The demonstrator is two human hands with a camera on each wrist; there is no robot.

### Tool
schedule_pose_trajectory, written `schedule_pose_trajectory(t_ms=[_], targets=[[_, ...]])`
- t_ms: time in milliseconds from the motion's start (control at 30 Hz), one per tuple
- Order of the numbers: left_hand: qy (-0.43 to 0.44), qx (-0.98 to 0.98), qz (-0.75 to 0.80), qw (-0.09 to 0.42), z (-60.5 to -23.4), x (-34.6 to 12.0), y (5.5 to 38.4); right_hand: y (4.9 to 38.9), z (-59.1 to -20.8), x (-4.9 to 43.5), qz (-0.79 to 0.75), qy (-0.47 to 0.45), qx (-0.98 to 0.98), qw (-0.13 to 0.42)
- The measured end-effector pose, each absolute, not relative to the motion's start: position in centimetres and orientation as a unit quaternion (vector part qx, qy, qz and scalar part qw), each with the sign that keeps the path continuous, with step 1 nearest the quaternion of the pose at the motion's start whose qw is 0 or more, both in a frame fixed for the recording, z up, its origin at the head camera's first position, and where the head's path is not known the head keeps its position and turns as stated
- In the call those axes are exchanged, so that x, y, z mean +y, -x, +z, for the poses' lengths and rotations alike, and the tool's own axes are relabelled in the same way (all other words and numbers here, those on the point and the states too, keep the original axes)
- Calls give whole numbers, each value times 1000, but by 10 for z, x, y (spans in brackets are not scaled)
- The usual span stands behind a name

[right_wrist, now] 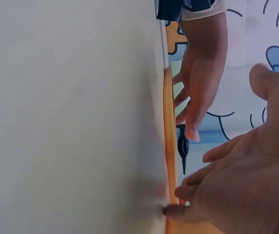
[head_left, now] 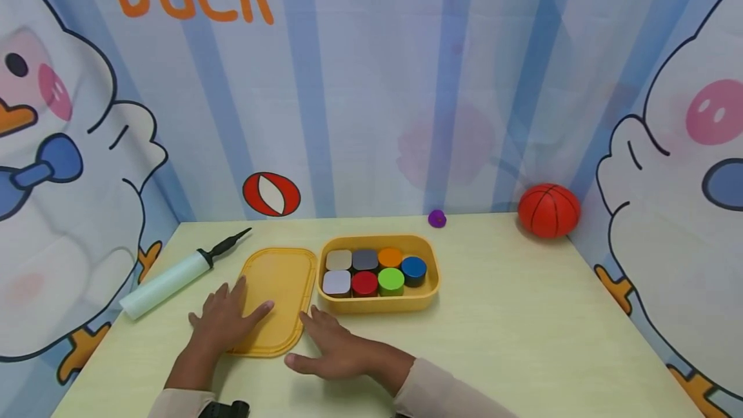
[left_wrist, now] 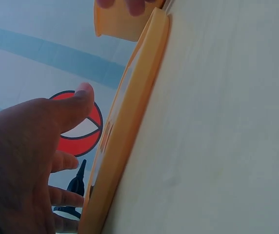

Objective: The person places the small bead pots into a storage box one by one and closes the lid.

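A flat yellow lid [head_left: 278, 289] lies on the table, left of a yellow box [head_left: 377, 304]. Over the lid's left edge, my left hand [head_left: 223, 318] spreads its fingers and thumb, holding nothing. My right hand [head_left: 333, 347] is just off the lid's lower right side, fingers extended and thumb pointing left. In the box sit several round-topped and square-topped pieces, among them a red one [head_left: 364, 284], a green one [head_left: 391, 282] and a blue one [head_left: 414, 270]. The right wrist view shows both hands beside the lid's thin edge [right_wrist: 169, 122].
Left of the lid lies a pale green hand pump [head_left: 168, 282] with a black nozzle. A red ball [head_left: 548, 210] rests at the table's back right corner, and a small purple object [head_left: 437, 218] by the back edge. A printed curtain [head_left: 371, 82] stands behind.
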State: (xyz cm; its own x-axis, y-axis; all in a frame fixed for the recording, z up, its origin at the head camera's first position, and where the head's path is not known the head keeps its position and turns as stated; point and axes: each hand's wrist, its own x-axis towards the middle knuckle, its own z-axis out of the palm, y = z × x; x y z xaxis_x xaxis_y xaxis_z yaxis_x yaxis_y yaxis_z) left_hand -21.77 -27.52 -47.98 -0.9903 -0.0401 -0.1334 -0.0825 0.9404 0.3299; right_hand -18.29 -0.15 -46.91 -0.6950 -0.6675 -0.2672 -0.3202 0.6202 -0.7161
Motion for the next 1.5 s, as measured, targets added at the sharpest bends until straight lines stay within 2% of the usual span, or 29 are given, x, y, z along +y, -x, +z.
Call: schedule_pose_trajectory(t_ms=[300,767,1067,1267,1367,1500], targets=[[34,984,171,47,-483,-272,217,181,-476,-24,-345,233,877,240],[58,969,237,38,-464,-279,216,179,-477,-24,-361,249,870,227],[10,961,273,-51,-434,-284,210,184,-477,-12,-491,296,783,241],[0,923,349,-164,-417,-286,205,185,-473,-7,-628,315,656,276],[0,903,379,-203,-407,-281,204,183,-468,-3,-676,311,614,263],[-20,888,396,-232,-396,-268,205,183,-458,5,-721,294,587,224]])
